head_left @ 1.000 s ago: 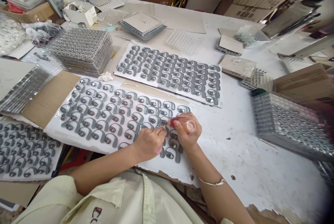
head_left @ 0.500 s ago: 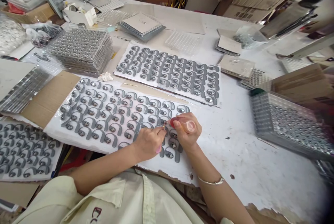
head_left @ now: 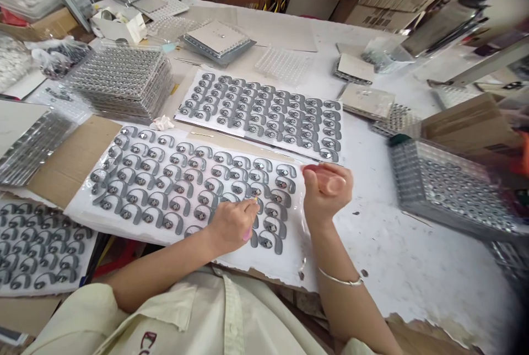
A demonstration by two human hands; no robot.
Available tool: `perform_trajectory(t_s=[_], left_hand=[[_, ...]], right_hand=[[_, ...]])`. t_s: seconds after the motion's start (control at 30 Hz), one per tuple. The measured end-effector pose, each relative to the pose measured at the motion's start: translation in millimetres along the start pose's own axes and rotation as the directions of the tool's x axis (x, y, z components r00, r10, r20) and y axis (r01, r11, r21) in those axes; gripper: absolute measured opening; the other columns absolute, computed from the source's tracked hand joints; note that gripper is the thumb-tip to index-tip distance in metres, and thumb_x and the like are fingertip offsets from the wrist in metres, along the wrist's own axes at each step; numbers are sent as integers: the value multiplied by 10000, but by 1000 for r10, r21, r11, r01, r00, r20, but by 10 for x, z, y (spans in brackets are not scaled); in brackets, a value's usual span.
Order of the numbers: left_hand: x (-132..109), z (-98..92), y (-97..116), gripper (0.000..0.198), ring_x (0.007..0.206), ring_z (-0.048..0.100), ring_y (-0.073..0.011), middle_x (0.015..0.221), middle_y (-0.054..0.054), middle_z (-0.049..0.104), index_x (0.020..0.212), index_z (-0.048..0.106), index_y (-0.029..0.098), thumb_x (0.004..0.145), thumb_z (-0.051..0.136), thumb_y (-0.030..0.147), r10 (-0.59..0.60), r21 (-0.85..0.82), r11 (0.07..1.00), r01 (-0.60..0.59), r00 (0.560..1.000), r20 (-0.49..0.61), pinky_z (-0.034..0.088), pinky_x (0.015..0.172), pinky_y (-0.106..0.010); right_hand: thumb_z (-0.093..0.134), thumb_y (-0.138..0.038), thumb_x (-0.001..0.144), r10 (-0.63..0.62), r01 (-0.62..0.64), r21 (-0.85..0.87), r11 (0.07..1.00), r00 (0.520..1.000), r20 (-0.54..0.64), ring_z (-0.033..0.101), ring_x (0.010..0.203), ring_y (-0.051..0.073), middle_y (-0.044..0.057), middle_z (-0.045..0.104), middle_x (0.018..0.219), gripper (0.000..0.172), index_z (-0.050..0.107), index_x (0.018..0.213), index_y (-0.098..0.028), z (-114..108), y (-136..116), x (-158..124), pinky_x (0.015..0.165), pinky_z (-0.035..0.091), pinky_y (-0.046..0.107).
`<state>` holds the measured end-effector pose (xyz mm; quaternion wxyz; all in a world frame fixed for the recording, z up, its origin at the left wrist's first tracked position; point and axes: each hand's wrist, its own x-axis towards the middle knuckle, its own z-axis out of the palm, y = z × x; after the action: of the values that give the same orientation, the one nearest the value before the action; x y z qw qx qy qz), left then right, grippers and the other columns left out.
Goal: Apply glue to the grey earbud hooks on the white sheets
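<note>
My right hand (head_left: 328, 195) is closed round a small translucent bottle (head_left: 333, 184) with a red end, off the right edge of the nearer board. My left hand (head_left: 233, 225) rests over the lower right part of that board, fingers pinched on a thin stick with a yellowish tip (head_left: 255, 199). Something pink (head_left: 247, 234) shows under its palm; I cannot make out what. Under and around the left hand, rows of grey hook-shaped parts (head_left: 177, 203), each with a small metallic piece, lie on the white board (head_left: 303, 239).
A second board of grey hooks (head_left: 264, 109) lies behind, another (head_left: 37, 245) at lower left. Stacked clear trays (head_left: 118, 79) stand at the left, more trays (head_left: 450, 189) at the right beside a cardboard box (head_left: 475, 129). A cotton swab (head_left: 202, 134) lies between the boards.
My right hand has moved right with the bottle, away from my left hand and off the rows of hooks. My left hand keeps its place over the board.
</note>
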<state>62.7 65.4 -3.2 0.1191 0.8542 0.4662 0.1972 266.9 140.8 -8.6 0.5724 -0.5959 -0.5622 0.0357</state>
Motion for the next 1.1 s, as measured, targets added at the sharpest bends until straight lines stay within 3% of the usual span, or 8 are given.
perform_trajectory(t_s=[0.07, 0.17, 0.33, 0.53, 0.63, 0.77, 0.93, 1.1], left_hand=[[-10, 4, -13, 306, 766, 712, -190, 1070, -84, 708, 939, 615, 146, 702, 454, 37, 19, 5, 1000, -19, 999, -35, 571, 593, -271], [-14, 1, -29, 302, 750, 716, -189, 1052, -82, 715, 962, 613, 144, 730, 446, 47, 63, 16, 998, -61, 992, -113, 576, 576, -272], [-1, -1, -36, 299, 730, 721, -197, 1001, -77, 729, 982, 610, 139, 760, 430, 49, 118, 28, 993, -115, 973, -199, 593, 567, -300], [-53, 26, -64, 333, 890, 713, -196, 1035, -102, 721, 1043, 604, 127, 759, 463, 27, 142, -28, 988, -154, 957, -253, 609, 705, -286], [-73, -15, -70, 327, 959, 696, -182, 1041, -101, 719, 1075, 603, 137, 790, 497, 18, 131, -92, 981, -170, 935, -330, 595, 794, -266], [-53, -117, -40, 270, 924, 701, -173, 998, -92, 727, 1094, 618, 151, 846, 552, 64, -10, -281, 953, -115, 913, -407, 588, 808, -259], [38, -208, 37, 148, 564, 650, -110, 771, -49, 730, 969, 695, 155, 843, 632, 199, -296, -548, 833, 71, 895, -333, 547, 550, -197], [58, -305, 134, 206, 375, 495, -79, 539, 21, 624, 890, 721, 167, 790, 684, 344, -539, -732, 610, 303, 836, -103, 421, 378, -184]], right_hand=[[696, -436, 736, -42, 63, -295, 953, 996, 76, 546, 980, 260, 92, 559, 1040, 398, 569, 1016, -184, -78, 106, 125, 855, 473, 444], [571, -235, 798, 149, 60, -619, 783, 948, 280, 503, 1046, 309, 135, 498, 1164, 323, 582, 1119, -202, -158, 238, 223, 780, 488, 444], [430, -120, 826, 319, 146, -727, 671, 828, 460, 505, 1020, 330, 189, 485, 1154, 386, 565, 1186, -159, -184, 302, 225, 746, 499, 441], [429, -91, 788, 97, 179, -586, 790, 908, 408, 533, 1053, 325, 188, 521, 1201, 423, 563, 1187, -134, -240, 163, 233, 843, 482, 474], [451, -162, 817, 73, 128, -401, 907, 890, 450, 602, 836, 234, 119, 614, 1035, 316, 604, 1094, -163, -280, 67, 237, 785, 500, 405], [477, -225, 852, 5, 88, -131, 988, 811, 584, 580, 638, 159, 46, 644, 812, 200, 630, 972, -177, -303, -85, 184, 703, 492, 337], [543, -249, 875, -162, 134, 102, 986, 580, 798, 560, 623, 131, 55, 627, 911, 190, 617, 1033, -173, -232, -249, 45, 637, 475, 290], [649, -232, 834, -181, 58, 180, 982, 567, 804, 569, 676, 124, 52, 624, 911, 149, 658, 971, -174, -176, -284, -36, 673, 476, 262]])
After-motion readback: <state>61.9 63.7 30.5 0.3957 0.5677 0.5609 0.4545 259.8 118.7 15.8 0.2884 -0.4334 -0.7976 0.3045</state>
